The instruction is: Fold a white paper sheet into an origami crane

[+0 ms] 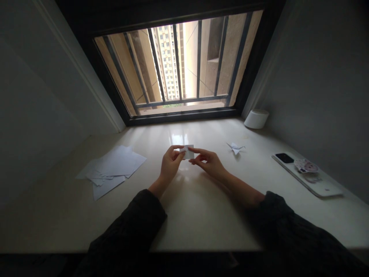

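Observation:
Between my hands is a small folded piece of white paper, held up just above the pale sill. My left hand pinches its left side between thumb and forefinger. At the upper right, the forefinger of my right hand touches the paper, with the thumb bent in below near its lower right corner. Its creases are too small to make out. To the right of my hands a folded white paper crane stands on the sill.
Loose sheets of white paper lie in an overlapping pile on the left. A phone with a round cartoon grip lies at the right. A white slanted cylinder stands in the back right corner, beside the barred window. The sill's front edge runs nearest me.

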Motion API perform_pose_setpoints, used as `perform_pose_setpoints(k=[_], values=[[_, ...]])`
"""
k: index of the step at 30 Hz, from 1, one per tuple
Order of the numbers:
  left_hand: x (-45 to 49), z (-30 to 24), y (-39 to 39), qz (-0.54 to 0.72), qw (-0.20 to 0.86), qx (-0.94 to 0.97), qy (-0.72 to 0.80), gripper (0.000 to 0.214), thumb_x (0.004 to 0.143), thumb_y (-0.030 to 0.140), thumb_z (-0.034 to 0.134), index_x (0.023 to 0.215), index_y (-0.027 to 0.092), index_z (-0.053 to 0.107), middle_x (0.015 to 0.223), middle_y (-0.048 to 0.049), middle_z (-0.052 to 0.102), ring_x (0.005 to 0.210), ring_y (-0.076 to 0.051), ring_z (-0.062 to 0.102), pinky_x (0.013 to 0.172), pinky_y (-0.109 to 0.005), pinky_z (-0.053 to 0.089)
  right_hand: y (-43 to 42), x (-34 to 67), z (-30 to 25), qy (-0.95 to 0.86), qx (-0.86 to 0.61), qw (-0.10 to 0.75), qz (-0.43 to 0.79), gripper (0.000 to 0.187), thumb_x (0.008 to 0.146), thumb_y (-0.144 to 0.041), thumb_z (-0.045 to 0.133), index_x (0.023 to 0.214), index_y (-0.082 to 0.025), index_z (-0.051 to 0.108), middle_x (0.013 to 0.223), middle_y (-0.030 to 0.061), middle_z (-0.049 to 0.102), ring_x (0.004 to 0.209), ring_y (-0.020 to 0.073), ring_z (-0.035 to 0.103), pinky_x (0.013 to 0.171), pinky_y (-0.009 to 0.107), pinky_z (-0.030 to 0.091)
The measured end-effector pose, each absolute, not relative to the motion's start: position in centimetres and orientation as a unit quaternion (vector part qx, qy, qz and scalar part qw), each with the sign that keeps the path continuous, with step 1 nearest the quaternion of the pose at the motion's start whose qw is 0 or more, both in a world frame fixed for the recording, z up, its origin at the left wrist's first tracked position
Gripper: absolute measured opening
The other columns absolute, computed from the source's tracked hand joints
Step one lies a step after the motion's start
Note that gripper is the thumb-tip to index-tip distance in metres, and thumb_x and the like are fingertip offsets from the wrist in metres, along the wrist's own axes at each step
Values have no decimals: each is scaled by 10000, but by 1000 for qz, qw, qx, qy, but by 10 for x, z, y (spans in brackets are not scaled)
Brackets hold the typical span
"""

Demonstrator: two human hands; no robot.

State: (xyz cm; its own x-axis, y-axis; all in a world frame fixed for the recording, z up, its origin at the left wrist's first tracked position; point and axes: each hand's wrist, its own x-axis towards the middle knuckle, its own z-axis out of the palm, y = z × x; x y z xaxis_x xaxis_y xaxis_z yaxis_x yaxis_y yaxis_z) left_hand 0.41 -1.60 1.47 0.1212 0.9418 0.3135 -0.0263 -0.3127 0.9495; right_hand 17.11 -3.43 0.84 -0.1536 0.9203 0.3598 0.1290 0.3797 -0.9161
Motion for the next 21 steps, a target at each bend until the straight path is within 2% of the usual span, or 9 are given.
perform_pose_setpoints(k=[5,11,16,21], values=[[1,11,-14,506,400,657,389,204,806,316,583,938,178,653,858,-50,690,799,-179,643,738,-303,506,-36,172,13,-652,-415,511,376,419,679,-429,713,1029,-208,648,666,24,671,614,182,653,599,296,509],[2,15,-17,463,400,689,389,211,809,309,578,950,187,678,940,-64,698,828,-186,636,750,-304,491,-32,172,10,-614,-433,541,378,368,623,-454,744,862,-208,611,674,-5,642,568,161,631,545,277,494],[4,23,-23,473,421,670,389,258,812,375,572,923,182,703,898,-65,704,808,-185,629,675,-272,479,-33,170,11,-599,-432,562,373,309,644,-478,719,653,-184,624,630,18,649,548,151,607,525,271,477],[10,25,-26,512,484,606,368,266,717,331,690,925,166,693,808,-51,710,734,-158,637,722,-296,495,-38,168,16,-568,-464,593,333,322,674,-490,689,605,-180,638,551,19,639,523,151,602,511,261,466]])
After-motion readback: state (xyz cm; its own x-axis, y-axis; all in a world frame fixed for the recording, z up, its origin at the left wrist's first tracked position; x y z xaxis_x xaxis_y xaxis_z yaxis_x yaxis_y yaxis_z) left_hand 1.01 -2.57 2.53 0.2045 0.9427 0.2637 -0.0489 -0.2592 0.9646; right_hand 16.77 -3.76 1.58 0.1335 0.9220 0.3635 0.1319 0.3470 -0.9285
